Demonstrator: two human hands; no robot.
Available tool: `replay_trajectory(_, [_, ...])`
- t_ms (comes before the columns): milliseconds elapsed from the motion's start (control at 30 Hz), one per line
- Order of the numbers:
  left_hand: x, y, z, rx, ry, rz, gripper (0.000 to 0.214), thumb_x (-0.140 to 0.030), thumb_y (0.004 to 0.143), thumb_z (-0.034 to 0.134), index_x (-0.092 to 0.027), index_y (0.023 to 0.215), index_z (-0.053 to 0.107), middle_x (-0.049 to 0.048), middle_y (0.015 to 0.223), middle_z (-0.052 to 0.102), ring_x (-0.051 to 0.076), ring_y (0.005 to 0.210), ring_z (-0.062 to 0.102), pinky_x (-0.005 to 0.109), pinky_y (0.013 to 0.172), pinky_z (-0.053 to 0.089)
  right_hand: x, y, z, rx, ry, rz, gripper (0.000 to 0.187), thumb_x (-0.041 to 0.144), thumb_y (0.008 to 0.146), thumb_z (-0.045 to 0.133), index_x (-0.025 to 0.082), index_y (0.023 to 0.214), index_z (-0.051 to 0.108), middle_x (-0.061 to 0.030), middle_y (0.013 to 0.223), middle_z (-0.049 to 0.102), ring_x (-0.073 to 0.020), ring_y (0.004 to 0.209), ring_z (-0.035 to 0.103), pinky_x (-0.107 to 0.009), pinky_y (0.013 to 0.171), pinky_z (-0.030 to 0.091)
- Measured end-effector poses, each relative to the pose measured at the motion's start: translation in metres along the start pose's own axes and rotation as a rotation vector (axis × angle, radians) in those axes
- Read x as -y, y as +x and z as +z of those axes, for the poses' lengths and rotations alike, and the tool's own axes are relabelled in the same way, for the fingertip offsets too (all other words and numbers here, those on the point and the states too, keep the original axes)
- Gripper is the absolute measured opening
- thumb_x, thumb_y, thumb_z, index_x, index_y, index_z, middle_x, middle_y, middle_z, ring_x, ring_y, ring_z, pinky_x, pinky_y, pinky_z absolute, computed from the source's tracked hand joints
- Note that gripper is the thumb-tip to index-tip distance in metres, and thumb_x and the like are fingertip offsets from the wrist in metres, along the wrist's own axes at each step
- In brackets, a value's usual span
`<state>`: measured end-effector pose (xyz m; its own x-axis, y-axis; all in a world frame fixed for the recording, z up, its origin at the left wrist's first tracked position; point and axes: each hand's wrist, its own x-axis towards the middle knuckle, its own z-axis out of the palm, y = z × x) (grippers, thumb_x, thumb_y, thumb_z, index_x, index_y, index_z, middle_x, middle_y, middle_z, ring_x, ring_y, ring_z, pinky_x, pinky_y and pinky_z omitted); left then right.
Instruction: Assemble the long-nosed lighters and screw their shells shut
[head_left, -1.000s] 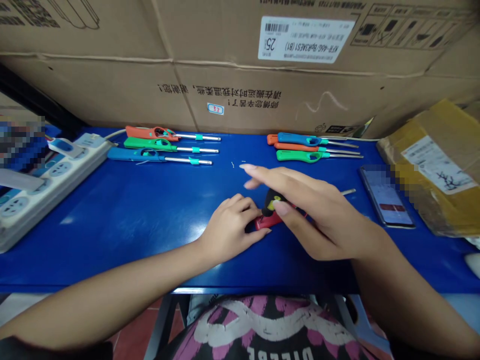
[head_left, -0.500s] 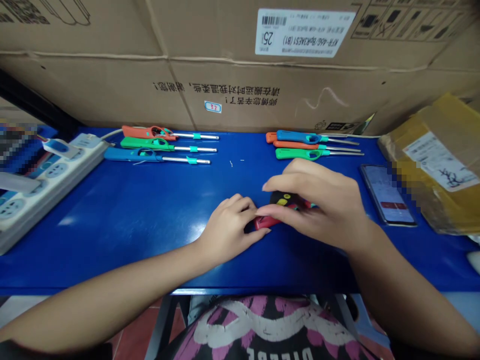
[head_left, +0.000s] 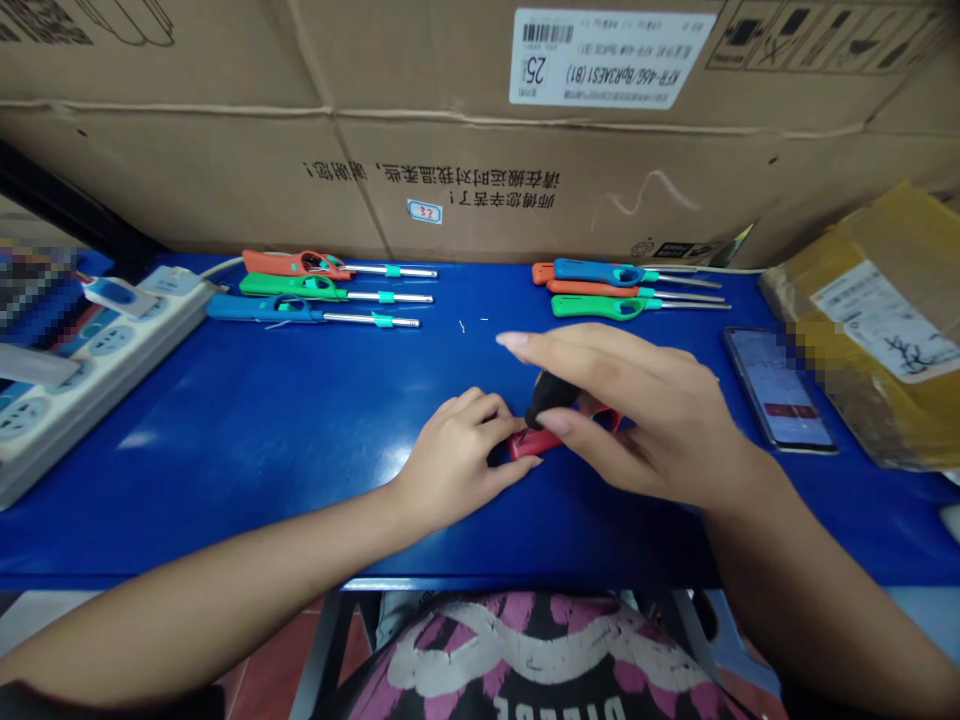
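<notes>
Where both hands (head_left: 454,455) (head_left: 645,420) meet, a red lighter (head_left: 534,442) lies.

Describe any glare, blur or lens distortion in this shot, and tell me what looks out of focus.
In the head view, glare whitens the blue table beside the left hand; the wide lens bows the cardboard box and the table's edges; pixelation hides part of the view beside the phone; nothing looks badly out of focus.

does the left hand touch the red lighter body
Touching. The head view shows the left hand curled against the end of the red lighter body, with no gap visible between its fingertips and the red plastic.
</notes>
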<state>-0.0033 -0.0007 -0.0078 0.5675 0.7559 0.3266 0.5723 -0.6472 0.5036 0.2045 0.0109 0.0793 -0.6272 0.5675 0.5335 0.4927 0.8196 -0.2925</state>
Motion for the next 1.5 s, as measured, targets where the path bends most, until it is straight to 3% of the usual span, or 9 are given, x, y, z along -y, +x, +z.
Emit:
replay_trajectory(100, [0.0004,-0.0004,0.0011,-0.012,0.005,-0.001,0.022,-0.039,0.091,0.07,-0.018,0.096,0.072,0.0079,0.095,0.07,0.026,0.09,0.062,0.042,0.077,0.054,0.0003,-0.0011,0.0009,0.014,0.158,-0.016,0.041,0.021,0.101,0.048,0.022,0.142,0.054,-0.0065,0.122,0.07,-0.0173,0.111,0.066,-0.029,0.087,0.055])
replay_trajectory(233, [0.0006,-0.0011,0.0026,-0.026,-0.006,-0.008,0.022,-0.038,0.091,0.069,-0.019,0.101,0.07,0.0075,0.099,0.07,0.025,0.091,0.063,0.043,0.079,0.055,-0.0011,-0.0013,0.0029,-0.047,0.008,-0.038,0.025,0.033,0.096,0.063,0.024,0.119,0.068,-0.0018,0.096,0.071,-0.0132,0.079,0.067,-0.025,0.069,0.053])
replay_trajectory(433, [-0.0007,0.0001,0.0013,-0.011,0.005,0.0,0.02,-0.038,0.091,0.07,-0.018,0.091,0.07,0.0075,0.093,0.069,0.026,0.09,0.063,0.041,0.076,0.053,-0.0002,0.0005,0.001,0.048,0.207,-0.028,0.039,0.017,0.101,0.046,0.02,0.139,0.055,-0.0074,0.124,0.069,-0.0161,0.114,0.065,-0.027,0.089,0.053])
replay_trajectory(600, [-0.0013,0.0001,0.0019,0.005,-0.037,-0.043,0.017,-0.034,0.091,0.069,-0.018,0.095,0.068,0.0062,0.095,0.07,0.025,0.09,0.065,0.04,0.074,0.053,0.004,0.0015,0.006,-0.067,0.003,-0.014,0.028,0.04,0.094,0.066,0.021,0.115,0.067,-0.0013,0.086,0.071,-0.0135,0.074,0.067,-0.024,0.061,0.051])
replay_trajectory(767, [-0.0022,0.0005,0.0005,0.019,-0.039,-0.052,0.018,-0.035,0.091,0.068,-0.017,0.094,0.069,0.0084,0.098,0.07,0.028,0.095,0.064,0.043,0.079,0.054,0.0071,0.0015,0.0044,-0.012,0.179,-0.051,0.031,0.021,0.098,0.054,0.02,0.128,0.061,-0.0092,0.123,0.071,-0.0193,0.112,0.068,-0.029,0.083,0.057])
replay_trajectory(967, [-0.0013,-0.0002,0.0017,0.009,-0.022,-0.045,0.023,-0.037,0.092,0.067,-0.019,0.105,0.069,0.0081,0.102,0.07,0.026,0.095,0.065,0.043,0.079,0.055,0.0056,0.0015,0.0038,-0.143,0.051,-0.032,0.018,0.034,0.094,0.068,0.022,0.107,0.071,-0.0025,0.089,0.068,-0.013,0.074,0.066,-0.025,0.066,0.054])
replay_trajectory(1133, [-0.0004,0.0,0.0019,-0.011,-0.017,-0.008,0.02,-0.037,0.091,0.069,-0.018,0.098,0.071,0.0083,0.097,0.07,0.026,0.092,0.064,0.042,0.077,0.055,0.0024,0.0007,-0.0005,0.003,0.153,-0.023,0.037,0.026,0.102,0.049,0.02,0.137,0.057,-0.0083,0.119,0.068,-0.0178,0.109,0.066,-0.029,0.086,0.056])
replay_trajectory(1333, [-0.0004,0.0003,0.002,-0.003,-0.033,-0.011,0.023,-0.036,0.092,0.069,-0.019,0.107,0.07,0.0078,0.099,0.07,0.026,0.094,0.064,0.043,0.08,0.056,0.0006,-0.0008,-0.0013,-0.064,0.034,-0.024,0.026,0.037,0.095,0.065,0.022,0.115,0.069,-0.0036,0.095,0.069,-0.0139,0.08,0.066,-0.026,0.072,0.055])
replay_trajectory(1500, [-0.0008,0.0005,0.0013,-0.001,-0.028,-0.006,0.019,-0.036,0.092,0.069,-0.018,0.098,0.072,0.0085,0.098,0.069,0.026,0.096,0.064,0.043,0.082,0.056,0.0009,-0.0016,-0.0034,0.05,0.117,0.003,0.046,0.026,0.1,0.049,0.024,0.146,0.049,-0.0074,0.128,0.067,-0.0199,0.114,0.065,-0.033,0.09,0.057])
